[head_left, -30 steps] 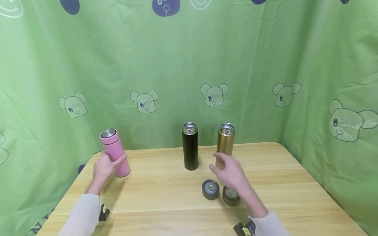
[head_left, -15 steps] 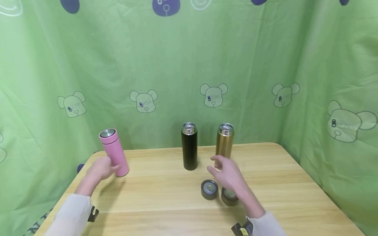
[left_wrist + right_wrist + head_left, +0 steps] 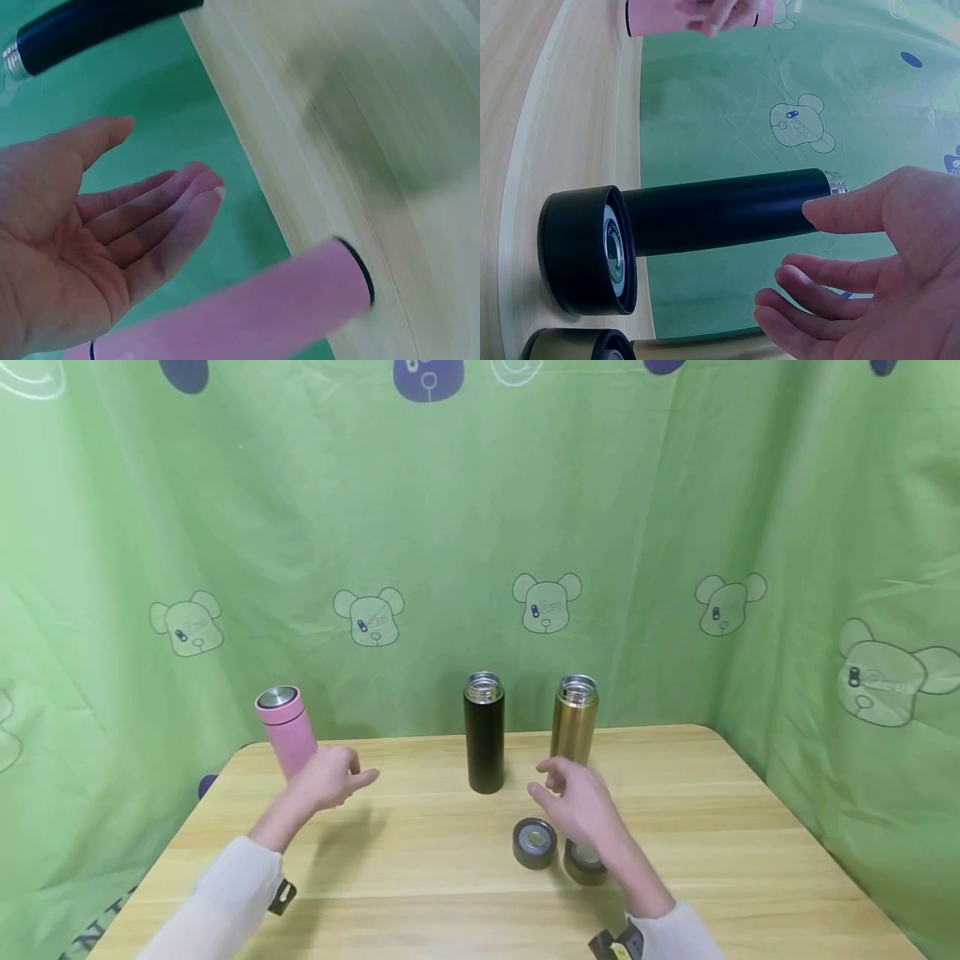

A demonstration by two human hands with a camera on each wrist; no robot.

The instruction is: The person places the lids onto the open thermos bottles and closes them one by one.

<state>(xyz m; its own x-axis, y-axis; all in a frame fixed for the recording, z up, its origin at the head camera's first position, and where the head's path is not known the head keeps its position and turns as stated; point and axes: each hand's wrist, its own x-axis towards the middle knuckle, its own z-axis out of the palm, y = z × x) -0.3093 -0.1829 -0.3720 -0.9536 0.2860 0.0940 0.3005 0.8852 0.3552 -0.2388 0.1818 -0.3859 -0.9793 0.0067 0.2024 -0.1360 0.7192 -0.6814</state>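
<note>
The left hand (image 3: pixel 324 779) was near the pink thermos (image 3: pixel 288 731), the right hand (image 3: pixel 579 802) near the lidless gold thermos (image 3: pixel 574 727), both with thumbs spread from loosely bent fingers (image 3: pixel 169 255).

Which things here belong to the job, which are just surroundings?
Likely in the job:
pink capped cylindrical bottle
black uncapped cylindrical bottle
gold uncapped metallic bottle
round black lid
round brownish lid

Likely just surroundings:
green bear-print cloth
pale wood-grain table
</note>
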